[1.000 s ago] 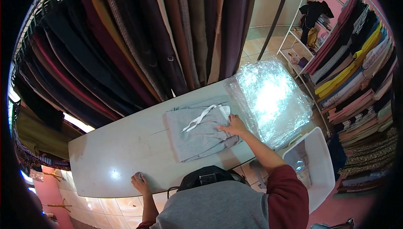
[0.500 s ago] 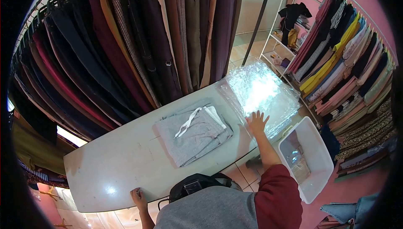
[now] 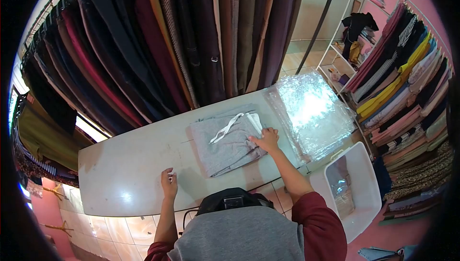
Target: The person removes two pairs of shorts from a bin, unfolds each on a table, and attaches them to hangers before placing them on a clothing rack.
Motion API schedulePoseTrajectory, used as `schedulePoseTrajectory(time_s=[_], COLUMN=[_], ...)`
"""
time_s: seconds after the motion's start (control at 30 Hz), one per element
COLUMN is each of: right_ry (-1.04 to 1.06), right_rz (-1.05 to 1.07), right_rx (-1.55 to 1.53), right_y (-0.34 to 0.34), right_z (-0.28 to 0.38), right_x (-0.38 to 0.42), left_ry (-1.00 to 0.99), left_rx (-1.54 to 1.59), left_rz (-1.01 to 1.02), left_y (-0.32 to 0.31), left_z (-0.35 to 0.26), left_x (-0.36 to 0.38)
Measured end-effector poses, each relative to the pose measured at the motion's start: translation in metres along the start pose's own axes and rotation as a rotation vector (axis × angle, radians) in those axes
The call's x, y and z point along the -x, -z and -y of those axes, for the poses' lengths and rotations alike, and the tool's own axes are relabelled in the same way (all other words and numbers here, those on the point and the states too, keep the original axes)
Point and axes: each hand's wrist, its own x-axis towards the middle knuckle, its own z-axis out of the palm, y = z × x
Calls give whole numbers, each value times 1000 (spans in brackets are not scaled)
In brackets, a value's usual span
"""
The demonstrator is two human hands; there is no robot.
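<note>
While the grey garment (image 3: 227,146) is laid on the desk (image 3: 129,160) beside the plastic stack (image 3: 314,117), its stack-side edge is overlapped by the right hand (image 3: 267,140), fingers spread; farther from the stack, the left hand (image 3: 168,184) is half-curled, its contents indeterminable.

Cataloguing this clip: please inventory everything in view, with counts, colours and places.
Table: 1, white, centre
Folded garment: 1, grey, on the table
Drawstring: 1, white, on the garment
Plastic sheets: uncountable, clear, table's right end
Bin: 1, white, lower right
Hanging clothes: many, mostly dark, upper left
Racked clothes: many, mixed colours, right
Shelf unit: 1, white, upper right
Pole: 1, black, upper right
Floor tiles: several, pale, lower left
Shirt: 1, grey with maroon sleeves, bottom centre
Left grip: 1, bare, over table's near side
Right grip: 1, bare, at garment's right edge
</note>
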Motion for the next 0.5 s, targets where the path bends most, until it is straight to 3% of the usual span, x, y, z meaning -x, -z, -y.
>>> schedulePoseTrajectory(time_s=[0.07,0.13,0.17,0.23,0.3,0.33,0.4,0.43,0.47,0.5], right_ry=[8,196,202,128,220,252,431,579,583,726], right_rz=[-122,-226,-223,63,109,176,409,576,576,714], right_rx=[121,-174,-181,-542,-660,-722,-891,-992,-991,-979], right_y=[-8,-13,-17,-14,-15,-17,-18,-13,-2,10], right_z=[25,51,70,124,180,205,246,261,272,280], right_x=[3,2,5,15,28,38,62,72,79,86], left_ry=[-48,-42,-41,-158,-353,-351,-360,-363,-244,-119], left_rx=[12,85,81,100,82,82,479,479,692,901], left_rz=[2,23,14,123,254,248,77,72,138,206], left_y=[3,11,16,23,25,19,9,11,9,8], left_z=[0,-8,-14,-29,-53,-70,-93,-73,-31,14], left_x=[-2,-4,-5,-8,-9,-4,5,5,3,0])
